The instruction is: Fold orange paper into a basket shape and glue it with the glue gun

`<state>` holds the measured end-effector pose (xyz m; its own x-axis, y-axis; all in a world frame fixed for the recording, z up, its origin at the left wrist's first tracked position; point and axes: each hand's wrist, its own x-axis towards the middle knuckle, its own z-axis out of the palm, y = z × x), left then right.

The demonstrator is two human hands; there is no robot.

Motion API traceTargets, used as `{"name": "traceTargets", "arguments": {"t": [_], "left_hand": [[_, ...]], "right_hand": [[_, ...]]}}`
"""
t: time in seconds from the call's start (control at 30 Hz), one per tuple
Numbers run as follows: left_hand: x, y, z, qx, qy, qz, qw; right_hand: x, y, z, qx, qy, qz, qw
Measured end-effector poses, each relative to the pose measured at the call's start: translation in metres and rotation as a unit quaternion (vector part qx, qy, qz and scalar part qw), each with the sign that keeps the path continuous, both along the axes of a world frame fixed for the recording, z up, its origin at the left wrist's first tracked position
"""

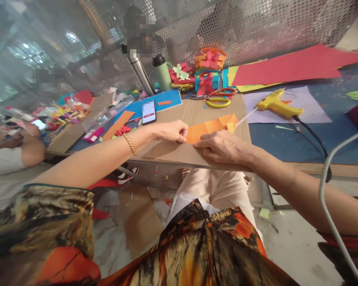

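Observation:
A creased strip of orange paper (209, 127) lies on the brown cardboard (173, 153) in front of me. My left hand (174, 132) has its fingers curled together at the strip's left end. My right hand (219, 146) rests over the strip's lower edge, fingers pointing left and pressed on the paper. Just beyond the strip's right end, a yellow glue gun (279, 104) lies on lilac paper (313, 103), with a white glue stick or nozzle end reaching toward the orange paper.
Red-and-yellow scissors (216, 97) lie behind the strip. A phone (149, 112), a green bottle (162, 73) and a steel flask (140, 71) stand or lie to the left. Small paper baskets (209, 79) and red sheets (292, 65) are behind. A white cable (323, 186) hangs at right.

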<state>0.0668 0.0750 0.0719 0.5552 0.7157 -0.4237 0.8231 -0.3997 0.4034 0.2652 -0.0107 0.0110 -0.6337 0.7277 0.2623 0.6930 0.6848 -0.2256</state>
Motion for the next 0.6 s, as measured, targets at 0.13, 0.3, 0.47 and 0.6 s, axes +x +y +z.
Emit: {"name": "traceTargets", "arguments": {"t": [0.13,0.3,0.47,0.6], "left_hand": [[-0.001,0.000,0.000,0.010,-0.003,-0.002,1.000],[-0.002,0.000,-0.002,0.018,-0.013,0.003,1.000],[-0.005,0.002,-0.003,0.014,-0.016,0.011,1.000],[-0.011,0.003,-0.003,0.012,-0.013,0.031,0.999]], "right_hand": [[0.000,0.000,0.001,-0.012,0.005,0.002,1.000],[0.001,0.000,0.002,-0.021,0.019,0.013,1.000],[0.001,0.002,0.002,-0.031,0.030,0.014,0.999],[0.002,0.003,0.002,-0.034,0.023,0.016,0.999]]}}
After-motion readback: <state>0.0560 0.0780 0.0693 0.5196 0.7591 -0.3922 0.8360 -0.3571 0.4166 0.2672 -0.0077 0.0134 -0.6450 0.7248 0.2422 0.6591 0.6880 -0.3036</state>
